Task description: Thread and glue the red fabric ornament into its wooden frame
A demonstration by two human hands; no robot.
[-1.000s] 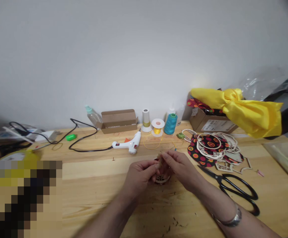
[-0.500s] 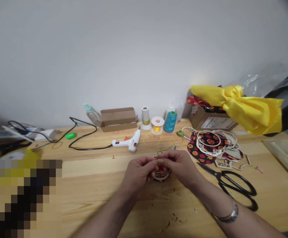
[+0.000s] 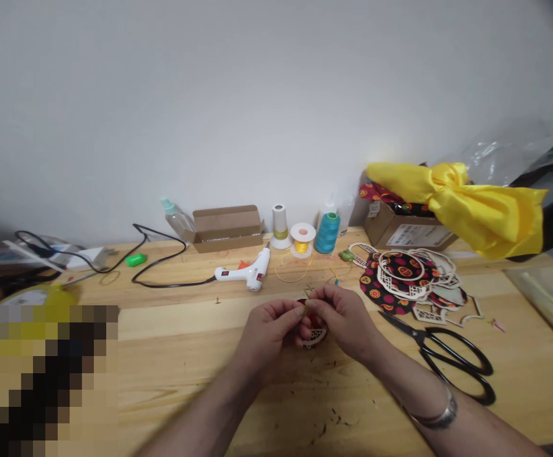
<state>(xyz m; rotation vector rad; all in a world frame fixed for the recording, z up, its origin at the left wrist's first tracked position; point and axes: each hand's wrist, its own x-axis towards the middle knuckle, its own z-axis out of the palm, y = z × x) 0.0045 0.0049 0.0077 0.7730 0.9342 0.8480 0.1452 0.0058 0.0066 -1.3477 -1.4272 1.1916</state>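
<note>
Fingers of your left hand [image 3: 269,330] and right hand [image 3: 345,317] meet above the table [image 3: 186,349], thumb and forefinger of each pinched together on a thin yellow-green strand [image 3: 309,292]. Its end pokes up just past the fingertips; the rest is hidden in your grip. Directly below the pinch is a small round ornament [image 3: 315,337], red with a pale cut-out rim. Its lower edge shows between your hands, and the curled fingers of your left hand are close against it; whether they grip it cannot be told.

To the left of your fingers, a broad stretch of wood runs out below a white glue gun [image 3: 245,274], whose black cable [image 3: 162,287] loops away further left. Straight ahead, well beyond the fingertips, a white cone [image 3: 279,222], a spool of yellow cord [image 3: 302,245] and a teal thread cone [image 3: 327,235] stand near the wall [image 3: 210,95].

Room is tighter to the right of your fingers: large black scissors [image 3: 420,339] lie just beside your right wrist, points angled ahead and left, handles to the right. Past the points, ahead and right of your fingers, spreads a pile of patterned cloth [image 3: 376,292] and pale wooden frames [image 3: 429,314]. Nearer you than the fingers, dark scraps [image 3: 324,430] dot the wood between your forearms.
</note>
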